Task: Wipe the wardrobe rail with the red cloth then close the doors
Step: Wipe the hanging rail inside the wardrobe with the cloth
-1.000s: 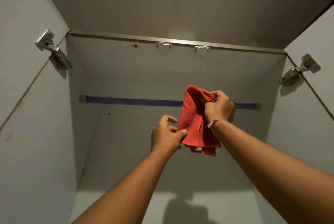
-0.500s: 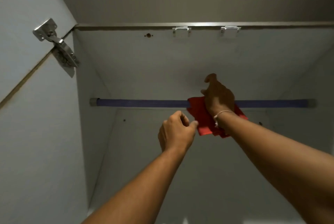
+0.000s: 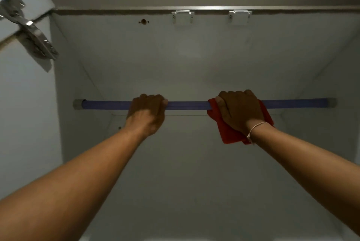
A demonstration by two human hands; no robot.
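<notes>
Both hands up on the rail

Left hand [image 3: 147,113] was wrapped bare around the blue rail [image 3: 187,105], left of centre. Right hand [image 3: 240,111] gripped the red cloth [image 3: 227,133] folded over that same rail, well apart from the left, cloth hanging below the wrist.

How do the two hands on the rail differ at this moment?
The right hand presses a red cloth onto the rail; the left hand grips it bare. The right wrist wears a thin bracelet; the left wears none. Both curl over the rail from below.
</notes>
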